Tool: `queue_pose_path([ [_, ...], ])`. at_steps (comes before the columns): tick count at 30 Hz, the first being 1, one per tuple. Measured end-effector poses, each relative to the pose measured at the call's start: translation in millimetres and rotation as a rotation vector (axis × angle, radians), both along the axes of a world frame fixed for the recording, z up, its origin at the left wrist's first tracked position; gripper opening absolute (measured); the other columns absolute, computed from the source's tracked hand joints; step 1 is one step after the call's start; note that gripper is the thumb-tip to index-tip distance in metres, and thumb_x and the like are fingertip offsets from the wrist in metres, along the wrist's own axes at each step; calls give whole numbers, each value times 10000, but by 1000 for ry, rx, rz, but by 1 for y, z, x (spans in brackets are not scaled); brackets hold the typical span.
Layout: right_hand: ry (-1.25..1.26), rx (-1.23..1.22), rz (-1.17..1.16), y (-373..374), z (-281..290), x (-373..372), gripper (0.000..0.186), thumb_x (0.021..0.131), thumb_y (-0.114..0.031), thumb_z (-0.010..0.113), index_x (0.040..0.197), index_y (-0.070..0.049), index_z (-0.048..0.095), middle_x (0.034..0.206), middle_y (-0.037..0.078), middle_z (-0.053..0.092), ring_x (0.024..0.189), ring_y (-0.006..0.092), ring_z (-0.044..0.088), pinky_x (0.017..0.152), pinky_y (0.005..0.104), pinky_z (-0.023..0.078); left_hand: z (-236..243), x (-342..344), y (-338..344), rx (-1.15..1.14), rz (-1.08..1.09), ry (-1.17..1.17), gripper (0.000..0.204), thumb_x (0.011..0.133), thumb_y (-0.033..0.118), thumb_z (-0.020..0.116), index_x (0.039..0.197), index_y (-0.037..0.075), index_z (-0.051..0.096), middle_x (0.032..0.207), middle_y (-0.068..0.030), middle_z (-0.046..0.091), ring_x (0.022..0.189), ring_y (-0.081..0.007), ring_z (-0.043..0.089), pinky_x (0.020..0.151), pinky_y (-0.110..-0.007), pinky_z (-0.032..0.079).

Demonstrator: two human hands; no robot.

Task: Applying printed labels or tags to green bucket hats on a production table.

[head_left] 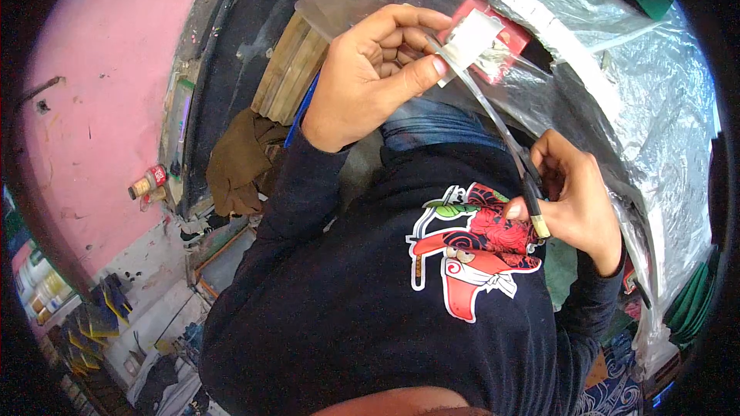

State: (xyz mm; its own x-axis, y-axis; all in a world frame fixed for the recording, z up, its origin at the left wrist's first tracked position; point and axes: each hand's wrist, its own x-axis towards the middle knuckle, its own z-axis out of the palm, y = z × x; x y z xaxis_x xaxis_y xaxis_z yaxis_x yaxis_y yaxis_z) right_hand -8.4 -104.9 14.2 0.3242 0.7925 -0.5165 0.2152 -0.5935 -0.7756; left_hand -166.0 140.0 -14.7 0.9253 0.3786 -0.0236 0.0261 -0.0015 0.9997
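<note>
Okay: long thin tool held across the front, left fingertips to right fist.

Far left, a pink surface (100, 54); a small bottle (148, 182) lies near its lower right corner. Next, brown cloth (245, 156) in a heap, wooden boards (289, 69) above it. Left hand (378, 69) then: thumb and index tips apart, thumb tip against a white piece (472, 37). Can't tell whether the fingers are clamped on the piece, the tool end, or both. Behind the white piece is a red item (515, 37), near the white edge strip (574, 58) of the plastic-covered surface; what it rests on isn't clear.

The tool (499, 123) slants down from the left thumb to the right hand, above the dark shirt (347, 277): slim, silvery shaft, black handle (530, 192), yellowish end. Right hand (578, 192): thumb and fingers clamped on the handle, palm partly hidden. Further right, crumpled clear plastic sheet (655, 85) over the surface, past the edge strip.

Handling, by judgement: tool looks light, fairly stiff, shaft smooth so perhaps slippery; can't tell if it's sharp. Best hold is the dark handle, keeping off the shaft. White piece looks light and thin, maybe bendable; pinch by a corner or edge.
</note>
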Motion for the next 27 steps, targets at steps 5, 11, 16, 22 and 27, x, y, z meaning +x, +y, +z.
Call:
queue_pose_path([
  [5, 16, 3, -11, -2, -5, 1, 630, 610, -408, 972, 815, -47, 498, 608, 5, 435, 573, 82, 410, 507, 300, 324, 1, 0, -1, -24, -24, -11, 426, 955, 66, 691, 1347, -6, 543, 1061, -59, 684, 916, -91, 638, 716, -219, 521],
  [11, 53, 39, -25, -2, -8, 1, 629, 614, -396, 981, 801, -72, 475, 635, -58, 427, 583, 31, 380, 502, 256, 268, 1, 0, -3, -32, -9, -8, 430, 956, 67, 691, 1349, -15, 536, 1059, -71, 683, 904, -96, 635, 717, -219, 522],
  [16, 54, 44, -9, -3, -10, 2, 581, 627, -344, 972, 768, -55, 488, 594, -14, 457, 568, 65, 422, 506, 284, 317, 2, -3, -2, -51, -12, -11, 429, 958, 52, 684, 1353, -17, 532, 1023, -72, 674, 897, -99, 635, 717, -221, 524],
  [22, 72, 74, -30, -2, -19, -1, 552, 652, -327, 960, 758, -58, 490, 565, -14, 450, 555, 69, 422, 502, 284, 316, 0, -11, 3, -32, -49, 47, 453, 959, 38, 679, 1376, -18, 511, 982, -66, 662, 886, -105, 631, 770, -234, 519],
  [27, 12, 22, -29, -1, -22, -1, 556, 658, -364, 954, 764, -59, 501, 555, 13, 508, 526, 82, 494, 494, 294, 369, 0, -23, 19, 144, -177, 181, 514, 971, 36, 657, 1438, -10, 448, 1028, -81, 654, 899, -122, 639, 824, -257, 512],
])
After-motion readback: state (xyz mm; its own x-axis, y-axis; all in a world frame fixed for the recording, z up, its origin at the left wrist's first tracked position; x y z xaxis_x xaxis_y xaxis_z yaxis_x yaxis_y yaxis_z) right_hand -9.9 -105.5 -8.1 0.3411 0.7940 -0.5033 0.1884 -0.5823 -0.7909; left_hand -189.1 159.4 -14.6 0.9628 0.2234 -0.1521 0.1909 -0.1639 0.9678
